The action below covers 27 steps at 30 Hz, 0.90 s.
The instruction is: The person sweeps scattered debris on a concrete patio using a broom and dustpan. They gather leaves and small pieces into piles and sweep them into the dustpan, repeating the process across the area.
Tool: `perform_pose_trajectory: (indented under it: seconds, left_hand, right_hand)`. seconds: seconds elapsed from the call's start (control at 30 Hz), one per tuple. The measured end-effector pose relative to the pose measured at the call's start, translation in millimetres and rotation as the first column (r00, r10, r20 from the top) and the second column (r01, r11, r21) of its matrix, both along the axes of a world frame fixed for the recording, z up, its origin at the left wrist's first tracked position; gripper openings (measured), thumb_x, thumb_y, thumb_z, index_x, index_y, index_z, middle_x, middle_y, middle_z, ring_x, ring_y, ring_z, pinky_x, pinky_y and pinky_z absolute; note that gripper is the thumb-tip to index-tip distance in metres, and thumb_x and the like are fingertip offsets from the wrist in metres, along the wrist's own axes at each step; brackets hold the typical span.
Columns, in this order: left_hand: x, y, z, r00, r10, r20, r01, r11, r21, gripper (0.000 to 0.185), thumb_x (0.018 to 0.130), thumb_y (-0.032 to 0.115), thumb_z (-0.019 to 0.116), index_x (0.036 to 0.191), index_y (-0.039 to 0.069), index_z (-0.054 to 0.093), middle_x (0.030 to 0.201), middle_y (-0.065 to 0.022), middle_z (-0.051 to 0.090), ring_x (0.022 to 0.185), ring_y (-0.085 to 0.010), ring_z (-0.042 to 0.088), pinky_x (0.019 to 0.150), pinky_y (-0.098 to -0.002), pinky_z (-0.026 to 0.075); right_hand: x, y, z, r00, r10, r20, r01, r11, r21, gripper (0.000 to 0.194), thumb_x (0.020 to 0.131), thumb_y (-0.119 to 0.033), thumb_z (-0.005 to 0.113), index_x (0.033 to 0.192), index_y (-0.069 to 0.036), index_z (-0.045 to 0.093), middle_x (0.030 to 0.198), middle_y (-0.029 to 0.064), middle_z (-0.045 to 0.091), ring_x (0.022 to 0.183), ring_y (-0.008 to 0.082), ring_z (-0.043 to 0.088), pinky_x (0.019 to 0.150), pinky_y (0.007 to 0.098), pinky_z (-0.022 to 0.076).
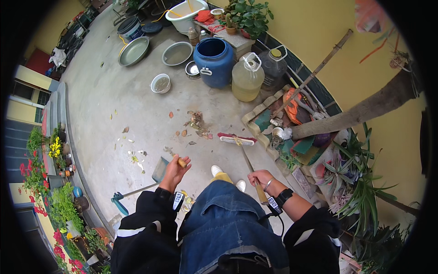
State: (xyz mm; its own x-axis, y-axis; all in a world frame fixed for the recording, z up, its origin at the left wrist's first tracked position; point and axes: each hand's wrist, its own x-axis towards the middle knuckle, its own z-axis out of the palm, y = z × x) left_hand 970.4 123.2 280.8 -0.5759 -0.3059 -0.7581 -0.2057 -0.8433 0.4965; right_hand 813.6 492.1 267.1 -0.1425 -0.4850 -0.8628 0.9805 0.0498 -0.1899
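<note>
My left hand [174, 172] holds a short tool with a wooden handle [182, 162], its small metal end pointing away from me; the exact kind is hard to tell. In my right hand [261, 178] is the wooden shaft of a broom [247, 159]. The broom's head [237, 139], with dark red bristles, rests on the concrete ahead. Just beyond it lies a pile of dry leaves and dirt [197, 124]. A long-handled dustpan [160, 170] lies on the floor beside my left hand, partly hidden by it. Vegetable scraps [137, 159] are scattered to the left.
A blue plastic barrel [214, 65], a large jug of yellowish liquid [248, 78] and a small white bucket [160, 83] stand ahead. To the right, a brick-edged bed [255, 114] surrounds a leaning tree trunk [356, 111]. Flowerpots [82, 203] line the left steps.
</note>
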Motion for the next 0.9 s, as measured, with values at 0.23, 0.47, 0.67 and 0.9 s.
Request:
perform_pose_trajectory:
  seconds: [0.23, 0.47, 0.67, 0.9]
  left_hand:
    - [54, 16, -2, 0.995, 0.103, 0.012, -0.103, 0.987, 0.127, 0.031, 0.101, 0.033, 0.043, 0.091, 0.004, 0.050, 0.117, -0.0221, 0.056, 0.111, -0.0331, 0.056, 0.097, -0.0469, 0.047]
    - [43, -19, 5, 0.998, 0.059, -0.018, -0.058, 0.996, 0.069, 0.030, 0.101, 0.032, 0.043, 0.090, 0.004, 0.050, 0.116, -0.0215, 0.057, 0.110, -0.0323, 0.057, 0.097, -0.0459, 0.047]
    - [49, -60, 14, 1.000, 0.007, 0.003, -0.007, 0.998, 0.064, 0.034, 0.101, 0.033, 0.042, 0.085, 0.005, 0.052, 0.119, -0.0220, 0.057, 0.114, -0.0315, 0.056, 0.097, -0.0431, 0.047]
    - [60, -97, 5, 1.000, -0.003, 0.028, 0.001, 0.998, 0.056, 0.034, 0.101, 0.032, 0.043, 0.088, 0.003, 0.054, 0.119, -0.0212, 0.058, 0.111, -0.0309, 0.058, 0.096, -0.0425, 0.048]
  right_hand:
    - [15, 57, -17, 0.981, 0.192, 0.021, -0.192, 0.962, 0.195, 0.024, 0.092, -0.011, 0.051, 0.071, 0.001, 0.052, 0.056, 0.0069, 0.049, 0.046, 0.0193, 0.050, 0.045, 0.0269, 0.0435]
    - [24, 70, 38, 0.937, -0.238, 0.255, 0.215, 0.970, 0.114, 0.028, 0.094, -0.016, 0.051, 0.068, -0.011, 0.040, 0.059, -0.0026, 0.044, 0.045, 0.0051, 0.044, 0.040, 0.0165, 0.0377]
    - [26, 36, 20, 0.911, -0.344, 0.227, 0.320, 0.937, 0.139, 0.028, 0.089, -0.012, 0.048, 0.063, -0.011, 0.041, 0.054, -0.0001, 0.043, 0.043, 0.0114, 0.044, 0.038, 0.0228, 0.0374]
    - [37, -88, -4, 0.979, 0.004, -0.202, 0.061, 0.948, 0.313, 0.026, 0.081, -0.003, 0.044, 0.056, -0.003, 0.049, 0.050, 0.0115, 0.050, 0.038, 0.0234, 0.045, 0.037, 0.0361, 0.0335]
